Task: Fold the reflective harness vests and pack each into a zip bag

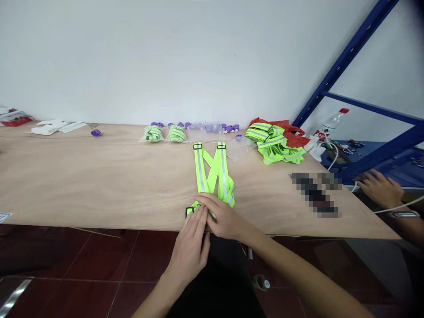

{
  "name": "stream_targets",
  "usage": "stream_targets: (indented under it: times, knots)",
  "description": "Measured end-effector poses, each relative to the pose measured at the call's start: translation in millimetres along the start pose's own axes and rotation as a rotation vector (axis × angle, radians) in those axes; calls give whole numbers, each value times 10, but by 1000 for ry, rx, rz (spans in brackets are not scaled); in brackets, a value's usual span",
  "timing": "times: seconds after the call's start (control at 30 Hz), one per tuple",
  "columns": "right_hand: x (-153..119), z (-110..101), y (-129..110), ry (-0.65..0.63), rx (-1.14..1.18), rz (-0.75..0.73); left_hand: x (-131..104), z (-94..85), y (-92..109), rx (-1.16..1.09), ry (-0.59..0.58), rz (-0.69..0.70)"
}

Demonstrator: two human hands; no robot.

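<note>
The reflective harness (pixel 223 176) lies near the bench's (pixel 115 176) front edge, right of its midpoint. It is neon yellow-green with silver stripes; its straps cross in an X, 2 black buckles at the top and 1 at lower left. The left hand (pixel 192 247) and right hand (pixel 225 218) touch its lower end, fingers together; whether they grip, I cannot tell. 2 bagged harnesses (pixel 165 133) sit near the back edge.

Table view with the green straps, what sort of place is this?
Probably a small workshop or storeroom: a wooden table, bagged straps, a loose strap heap, and a blue metal rack.
</note>
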State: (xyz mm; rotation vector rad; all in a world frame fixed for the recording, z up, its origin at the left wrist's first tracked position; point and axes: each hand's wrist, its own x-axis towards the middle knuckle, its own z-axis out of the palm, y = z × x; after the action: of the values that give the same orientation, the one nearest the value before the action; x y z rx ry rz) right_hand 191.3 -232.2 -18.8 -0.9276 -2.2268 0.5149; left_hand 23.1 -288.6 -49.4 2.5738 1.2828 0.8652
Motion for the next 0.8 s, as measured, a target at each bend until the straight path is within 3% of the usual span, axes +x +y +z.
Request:
stream_targets:
  times: [0.1, 0.2, 0.33, 0.53, 0.67, 0.8]
  knots:
    - [-233, -36, -4, -74, -305, 47, -9, -9, 12, 100, -53, 4]
    - [-454, -59, 37, -100, -461, 122, 29, -44, 24, 165, -88, 9]
    - [-611, -63, 111, -86, -501, 173, 121, -135, -26, 222, -123, 7]
    - [-691, -165, 55, -115, -527, 112, 146, -279, -292, 117, -182, 177]
    - [-834, -214, 4, -124, -549, 63, 53, -275, -393, 33, -119, 312]
    - [-968, -175, 54, -56, -592, 33, 41, -225, -374, 67, -109, 412]
